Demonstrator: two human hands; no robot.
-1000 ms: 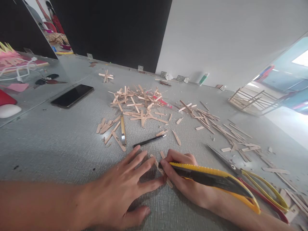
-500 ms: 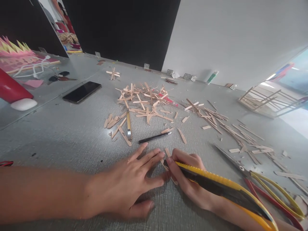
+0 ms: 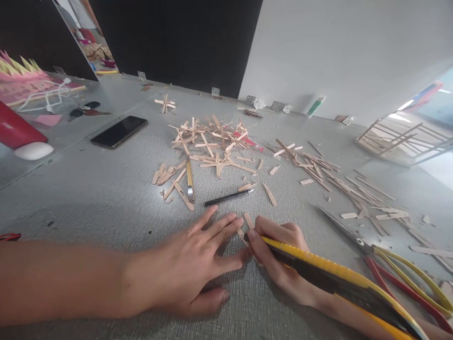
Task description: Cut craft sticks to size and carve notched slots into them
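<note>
My left hand (image 3: 191, 264) lies flat on the table with its fingers spread. Its fingertips reach the edge of a small wooden craft stick (image 3: 241, 232). A yellow and black utility knife (image 3: 304, 262) is gripped in my right hand (image 3: 279, 250), its front end down at the sticks. Beside that hand a second craft stick (image 3: 248, 220) shows in part, the rest covered by fingers. Just beyond my left fingertips lies a black pen-like craft knife (image 3: 228, 197). A slimmer yellow cutter (image 3: 190, 178) rests further left.
Crossed craft sticks (image 3: 217, 163) are heaped in the middle, with thin wooden strips (image 3: 339, 184) to the right. Scissors (image 3: 361, 243) with red and yellow handles lie near my right arm. A phone (image 3: 120, 132), a red bottle (image 3: 19, 127) and a wooden frame (image 3: 396, 141) stand further out.
The camera view has shifted slightly. My right hand and the utility knife have moved very little at the sticks, and my left hand stays flat in nearly the same place.
</note>
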